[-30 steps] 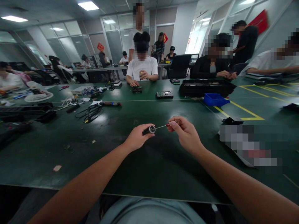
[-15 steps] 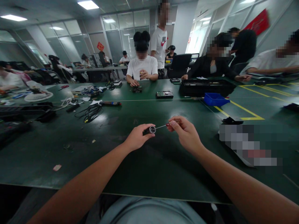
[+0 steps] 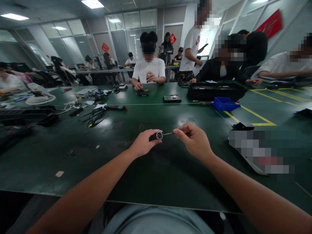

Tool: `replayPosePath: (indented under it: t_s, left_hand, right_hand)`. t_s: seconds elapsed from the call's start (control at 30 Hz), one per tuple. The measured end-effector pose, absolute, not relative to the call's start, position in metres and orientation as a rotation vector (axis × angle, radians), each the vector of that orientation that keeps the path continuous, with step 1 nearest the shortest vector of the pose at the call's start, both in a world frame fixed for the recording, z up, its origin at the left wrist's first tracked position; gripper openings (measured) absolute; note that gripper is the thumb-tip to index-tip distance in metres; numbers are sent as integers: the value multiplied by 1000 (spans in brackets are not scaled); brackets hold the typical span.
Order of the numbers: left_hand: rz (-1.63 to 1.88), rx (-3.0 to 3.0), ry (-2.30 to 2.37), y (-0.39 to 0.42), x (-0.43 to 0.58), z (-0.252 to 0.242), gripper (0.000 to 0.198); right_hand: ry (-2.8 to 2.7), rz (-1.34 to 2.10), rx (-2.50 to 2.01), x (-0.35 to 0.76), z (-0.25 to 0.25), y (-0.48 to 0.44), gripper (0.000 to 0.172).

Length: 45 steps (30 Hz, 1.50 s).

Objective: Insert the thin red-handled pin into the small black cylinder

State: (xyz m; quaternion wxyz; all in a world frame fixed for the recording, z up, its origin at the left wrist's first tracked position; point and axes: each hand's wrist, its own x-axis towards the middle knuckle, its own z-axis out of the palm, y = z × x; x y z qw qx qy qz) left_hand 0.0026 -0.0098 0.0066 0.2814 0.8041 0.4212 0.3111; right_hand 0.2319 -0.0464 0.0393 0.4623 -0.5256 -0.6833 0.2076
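Observation:
Between the thumb and fingers of my left hand point(image 3: 143, 143) is a small dark cylindrical part point(image 3: 159, 135), its round, light-rimmed end turned toward my right. My right hand point(image 3: 193, 138) is closed on the handle of a screwdriver point(image 3: 167, 134). The thin shaft points left, and its tip reaches the round end of the part; whether it goes inside is too small to tell. Both hands are above the green table point(image 3: 170, 182), near its front edge.
A blue tray point(image 3: 225, 104) and a black tray point(image 3: 216, 92) stand at the back right, a plastic bag point(image 3: 255, 154) nearer. Black cables point(image 3: 94, 117) and a pen-like tool point(image 3: 115, 107) lie left. Across the table a person point(image 3: 149, 70) works beside a hard drive point(image 3: 172, 98).
My right hand has shifted slightly, its fingers now nearer the screwdriver's shaft. My left hand has barely moved. The standing person in the background has moved right.

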Motion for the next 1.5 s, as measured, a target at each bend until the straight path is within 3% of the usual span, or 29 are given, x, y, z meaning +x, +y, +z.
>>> replayPosePath:
  t_s: [0.83, 1.13, 1.5]
  left_hand:
    - [820, 2166, 1121, -9, 2, 6, 39]
    - [820, 2176, 1114, -9, 2, 4, 39]
    - [836, 2181, 1102, -8, 2, 2, 39]
  right_hand:
    - [-1851, 561, -1028, 235, 36, -48, 11]
    - [-1829, 556, -1133, 231, 40, -49, 25]
    - [-1827, 608, -1132, 235, 35, -48, 18]
